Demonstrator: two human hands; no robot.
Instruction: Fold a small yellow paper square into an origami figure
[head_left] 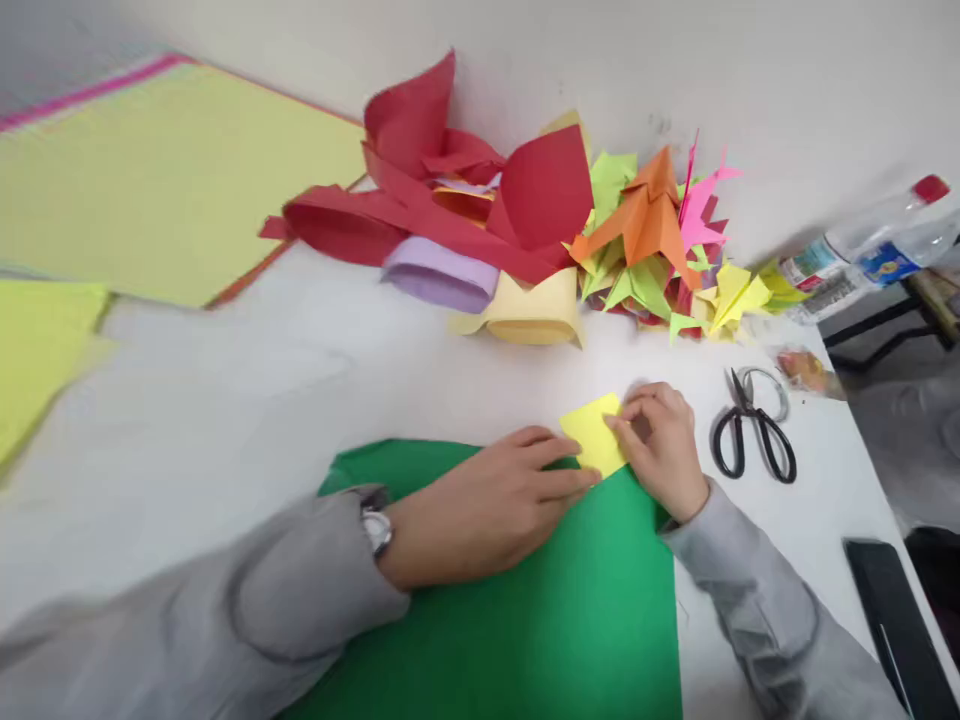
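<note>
A small folded yellow paper (594, 436) lies at the far corner of a large green sheet (555, 610) on the white table (225, 420). My left hand (495, 505) rests flat on the green sheet, its fingertips pressing the near edge of the yellow paper. My right hand (664, 445) has its fingers curled and pinching the yellow paper's right edge. Both arms wear grey sleeves, and a watch (375, 525) sits on the left wrist.
Black scissors (752, 432) lie right of my right hand. A pile of red, lilac and cream scraps (465, 230) and folded paper figures (660, 250) sits against the wall. Big yellow sheets (150, 170) lie at left, a dark phone (896, 620) and a plastic bottle (885, 235) at right.
</note>
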